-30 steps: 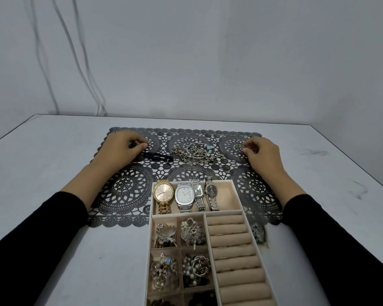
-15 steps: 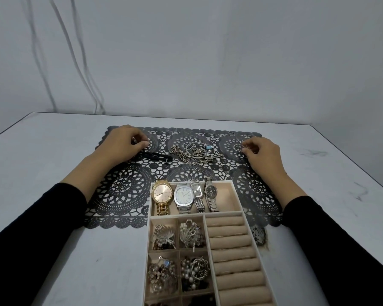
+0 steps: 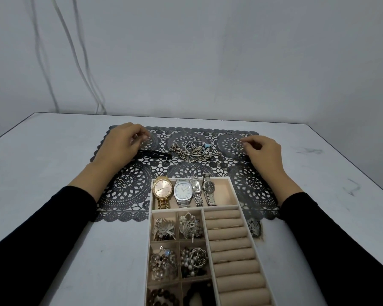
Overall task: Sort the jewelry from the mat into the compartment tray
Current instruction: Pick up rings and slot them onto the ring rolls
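A black lace mat (image 3: pixel 128 184) lies across the table. On its far middle sit a tangle of silver chains and bracelets (image 3: pixel 195 150) and a black clip (image 3: pixel 157 155). My left hand (image 3: pixel 119 146) hovers at the mat's far left, its curled fingertips pinching a small ring (image 3: pixel 137 135). My right hand (image 3: pixel 264 154) is at the far right, thumb and forefinger pinching a thin ring (image 3: pixel 236 146) that lies on the mat. Another ring (image 3: pixel 229 132) lies near the far edge. The compartment tray (image 3: pixel 149 228) holds watches (image 3: pixel 182 191), brooches and ring rolls.
The tray's near end runs out of view at the bottom. A small dark ornament (image 3: pixel 254 227) lies just right of the tray at the mat's near edge. The grey table's right edge (image 3: pixel 352 168) slants close by. Cables hang on the wall behind.
My left hand has drawn slightly up and away from the black clip. My right hand stays at the ring with its fingertips shifted a little. Nothing has gone into the tray.
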`<control>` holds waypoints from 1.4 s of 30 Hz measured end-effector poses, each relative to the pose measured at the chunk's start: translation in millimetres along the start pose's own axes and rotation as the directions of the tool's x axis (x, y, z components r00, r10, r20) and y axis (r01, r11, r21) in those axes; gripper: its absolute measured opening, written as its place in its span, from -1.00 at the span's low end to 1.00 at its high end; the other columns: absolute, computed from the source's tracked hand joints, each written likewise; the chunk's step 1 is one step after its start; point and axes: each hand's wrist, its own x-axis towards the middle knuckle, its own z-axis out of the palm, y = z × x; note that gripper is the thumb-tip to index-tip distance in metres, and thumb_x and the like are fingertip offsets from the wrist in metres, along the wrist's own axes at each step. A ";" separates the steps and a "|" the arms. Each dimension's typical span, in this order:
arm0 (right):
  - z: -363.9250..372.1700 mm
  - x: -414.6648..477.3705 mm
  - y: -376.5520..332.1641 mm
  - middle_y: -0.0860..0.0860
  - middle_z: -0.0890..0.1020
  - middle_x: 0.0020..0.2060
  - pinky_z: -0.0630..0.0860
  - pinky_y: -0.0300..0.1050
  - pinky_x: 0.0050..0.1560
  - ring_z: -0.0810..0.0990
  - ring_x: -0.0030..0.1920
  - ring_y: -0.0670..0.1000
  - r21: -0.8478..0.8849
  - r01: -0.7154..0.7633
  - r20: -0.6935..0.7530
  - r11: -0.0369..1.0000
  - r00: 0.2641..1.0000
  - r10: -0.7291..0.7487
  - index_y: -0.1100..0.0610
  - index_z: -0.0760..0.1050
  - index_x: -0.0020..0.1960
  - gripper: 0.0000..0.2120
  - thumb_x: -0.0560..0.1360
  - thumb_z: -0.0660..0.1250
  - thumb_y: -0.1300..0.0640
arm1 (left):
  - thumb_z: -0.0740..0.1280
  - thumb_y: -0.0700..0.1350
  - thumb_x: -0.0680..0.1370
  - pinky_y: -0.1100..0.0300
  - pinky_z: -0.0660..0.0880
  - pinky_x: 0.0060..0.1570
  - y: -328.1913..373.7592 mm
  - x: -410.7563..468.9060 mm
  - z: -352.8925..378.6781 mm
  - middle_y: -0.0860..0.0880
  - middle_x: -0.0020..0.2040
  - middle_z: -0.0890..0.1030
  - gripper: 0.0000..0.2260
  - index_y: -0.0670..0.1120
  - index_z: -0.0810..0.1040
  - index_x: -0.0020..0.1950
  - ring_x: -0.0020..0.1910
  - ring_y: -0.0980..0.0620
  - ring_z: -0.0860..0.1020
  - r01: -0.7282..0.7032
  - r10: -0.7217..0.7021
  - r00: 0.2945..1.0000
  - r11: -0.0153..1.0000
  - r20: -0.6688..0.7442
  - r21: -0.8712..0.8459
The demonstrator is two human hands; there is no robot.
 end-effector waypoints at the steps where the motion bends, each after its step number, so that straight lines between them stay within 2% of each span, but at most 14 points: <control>1: -1.8 -2.5 -1.5 -0.04 0.66 -0.08 0.39 -0.42 -0.05 0.55 -0.08 -0.14 0.031 -0.007 0.002 0.999 1.000 0.007 0.09 0.67 -0.01 -0.85 0.50 0.35 0.21 | 0.37 -0.19 0.55 0.13 0.44 -0.11 3.8 -1.6 -2.9 0.01 -0.12 0.61 -0.92 -0.07 0.62 0.01 -0.14 0.04 0.51 0.009 -0.009 0.999 1.000 -0.045 -0.012; 5: -10.8 -15.6 -10.2 -0.09 0.66 -0.12 0.44 -0.38 -0.03 0.57 -0.10 -0.20 0.155 -0.023 0.021 0.988 1.000 0.020 0.03 0.67 -0.03 -0.87 0.49 0.37 0.20 | 0.38 -0.13 0.55 0.30 0.40 -0.11 18.0 -10.6 -13.2 0.08 -0.13 0.61 -0.94 -0.08 0.63 -0.02 -0.15 0.11 0.52 0.057 -0.070 0.987 0.994 -0.143 -0.094; 9: -20.1 -28.5 -17.3 -0.06 0.68 -0.11 0.54 -0.22 -0.02 0.62 -0.08 -0.08 0.274 -0.057 0.040 0.960 0.998 0.048 0.03 0.67 -0.02 -0.87 0.47 0.40 0.18 | 0.38 -0.12 0.55 0.38 0.41 -0.11 30.0 -26.6 -19.2 0.23 -0.17 0.56 -0.94 0.05 0.58 -0.06 -0.17 0.22 0.52 0.050 -0.076 0.985 0.985 -0.153 -0.168; 10: -22.7 -32.8 -19.1 -0.04 0.68 -0.11 0.56 -0.17 0.00 0.63 -0.07 -0.04 0.299 -0.061 0.046 0.952 0.998 0.050 0.03 0.67 -0.01 -0.86 0.47 0.41 0.18 | 0.38 -0.11 0.55 0.42 0.39 -0.11 34.0 -30.8 -21.3 0.24 -0.16 0.56 -0.93 0.08 0.56 -0.06 -0.15 0.23 0.52 0.041 -0.071 0.984 0.982 -0.164 -0.182; 12: -27.9 -42.7 -22.7 0.00 0.68 -0.11 0.58 -0.12 0.01 0.63 -0.05 0.01 0.348 -0.071 0.057 0.935 0.997 0.054 0.04 0.66 0.00 -0.85 0.45 0.43 0.19 | 0.39 -0.09 0.55 0.37 0.40 -0.11 43.3 -39.0 -26.0 0.20 -0.15 0.57 -0.93 0.08 0.56 -0.06 -0.14 0.21 0.52 0.020 -0.061 0.981 0.977 -0.186 -0.213; 15: -36.6 -60.1 -31.5 0.06 0.68 -0.10 0.58 -0.13 -0.02 0.61 -0.11 -0.01 0.406 -0.086 0.083 0.910 0.995 0.057 0.04 0.66 -0.02 -0.86 0.45 0.45 0.21 | 0.39 -0.09 0.55 0.25 0.44 -0.10 57.8 -51.3 -33.0 0.16 -0.13 0.60 -0.95 0.06 0.57 -0.05 -0.14 0.15 0.53 -0.003 -0.051 0.976 0.968 -0.213 -0.250; 19: -51.2 -83.1 -46.5 0.05 0.70 -0.11 0.59 -0.17 0.00 0.65 -0.08 -0.01 0.451 -0.071 0.105 0.890 0.994 0.027 0.06 0.66 -0.02 -0.86 0.44 0.45 0.21 | 0.41 -0.10 0.53 0.42 0.42 -0.10 81.4 -69.1 -41.1 0.26 -0.15 0.59 -0.89 0.12 0.56 -0.06 -0.14 0.25 0.52 -0.058 -0.003 0.979 0.955 -0.205 -0.291; 23: -67.0 -106.6 -59.9 0.04 0.70 -0.13 0.60 -0.15 -0.03 0.65 -0.10 -0.03 0.523 -0.102 0.142 0.846 0.989 0.032 0.09 0.66 -0.02 -0.86 0.43 0.46 0.23 | 0.42 -0.11 0.51 0.40 0.46 -0.16 101.6 -87.6 -41.8 0.17 -0.14 0.59 -0.93 -0.02 0.62 -0.02 -0.17 0.24 0.53 -0.079 0.029 0.984 0.955 -0.174 -0.288; 28: -84.3 -132.0 -69.3 0.01 0.70 -0.21 0.54 -0.28 -0.17 0.63 -0.20 -0.09 0.577 -0.104 0.213 0.810 0.977 -0.026 0.16 0.66 -0.01 -0.85 0.42 0.45 0.27 | 0.42 -0.09 0.50 0.28 0.53 -0.17 131.2 -112.2 -45.7 0.14 -0.15 0.62 -0.91 -0.04 0.63 -0.01 -0.20 0.14 0.56 -0.063 0.017 0.992 0.921 -0.122 -0.385; 30: -91.3 -139.3 -70.8 0.01 0.69 -0.23 0.53 -0.27 -0.24 0.63 -0.21 -0.08 0.571 -0.094 0.243 0.815 0.968 -0.059 0.15 0.66 -0.03 -0.86 0.42 0.45 0.27 | 0.43 -0.09 0.50 0.30 0.53 -0.18 142.1 -121.7 -47.2 0.13 -0.16 0.63 -0.91 -0.05 0.64 -0.02 -0.20 0.15 0.57 -0.072 0.026 0.992 0.916 -0.121 -0.394; 32: -97.3 -145.9 -72.4 0.04 0.69 -0.23 0.55 -0.17 -0.27 0.64 -0.20 -0.04 0.560 -0.089 0.298 0.824 0.949 -0.100 0.16 0.66 -0.04 -0.88 0.43 0.44 0.28 | 0.43 -0.10 0.51 0.30 0.53 -0.18 150.8 -130.2 -47.9 0.11 -0.16 0.64 -0.92 -0.05 0.64 -0.03 -0.21 0.13 0.58 -0.086 0.043 0.993 0.909 -0.114 -0.408; 35: -105.1 -154.4 -73.4 0.01 0.69 -0.28 0.56 -0.28 -0.26 0.66 -0.25 -0.08 0.586 -0.094 0.391 0.805 0.903 -0.179 0.29 0.62 -0.03 -0.87 0.44 0.38 0.39 | 0.42 -0.12 0.51 0.34 0.50 -0.21 161.7 -141.4 -48.4 0.09 -0.17 0.63 -0.93 -0.05 0.63 -0.02 -0.23 0.12 0.57 -0.064 0.039 0.997 0.884 -0.063 -0.463; 40: -111.2 -158.4 -68.3 0.12 0.70 -0.19 0.55 -0.24 -0.08 0.66 -0.18 -0.03 0.466 -0.048 0.529 0.883 0.816 -0.234 0.21 0.66 -0.05 -0.87 0.41 0.45 0.32 | 0.41 -0.18 0.51 0.39 0.50 -0.26 174.7 -154.6 -48.0 0.02 -0.17 0.62 -0.93 -0.11 0.62 -0.02 -0.22 0.10 0.57 -0.070 0.072 0.997 0.847 -0.017 -0.527; 42: -113.3 -158.6 -68.0 0.13 0.71 -0.20 0.56 -0.23 -0.07 0.66 -0.18 -0.03 0.414 -0.041 0.587 0.909 0.775 -0.233 0.21 0.66 -0.06 -0.88 0.41 0.45 0.31 | 0.41 -0.16 0.52 0.31 0.51 -0.27 176.3 -155.5 -48.2 0.00 -0.17 0.63 -0.93 -0.12 0.62 -0.02 -0.22 0.07 0.57 -0.092 0.085 0.996 0.854 -0.037 -0.511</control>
